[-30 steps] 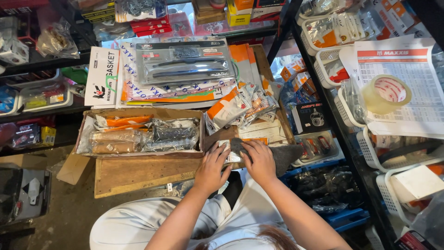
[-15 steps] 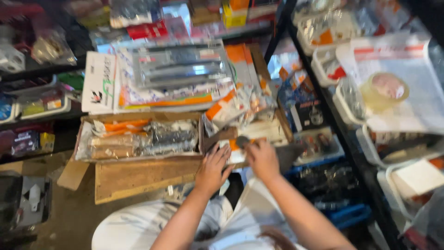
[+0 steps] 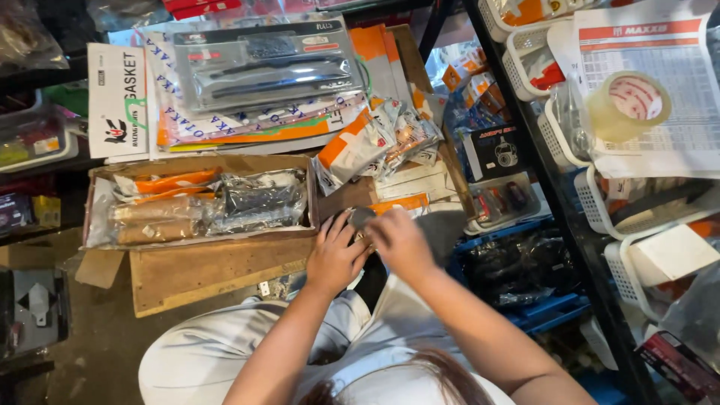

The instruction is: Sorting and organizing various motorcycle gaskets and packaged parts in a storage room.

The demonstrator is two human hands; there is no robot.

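Observation:
My left hand point(image 3: 335, 256) and my right hand point(image 3: 400, 241) meet over a small grey part point(image 3: 361, 217) that both hold, just below a flat packet with an orange strip point(image 3: 401, 203). They hover above the right end of a wooden board point(image 3: 202, 271). To their left lies a cardboard box point(image 3: 101, 171) with several plastic-wrapped parts, some orange, some dark. How much of the grey part is wrapped by my fingers is hidden.
Clear bags with orange labels point(image 3: 352, 148) and a long blister pack point(image 3: 262, 66) lie farther away. White baskets point(image 3: 525, 60), a tape roll point(image 3: 628, 103) and a printed sheet point(image 3: 660, 67) fill the rack on the right. Blue crates with black bags point(image 3: 525, 270) sit beside my right arm.
My hands have stayed together on the small grey part and shifted slightly; the view moved a little, with blur half a second ago.

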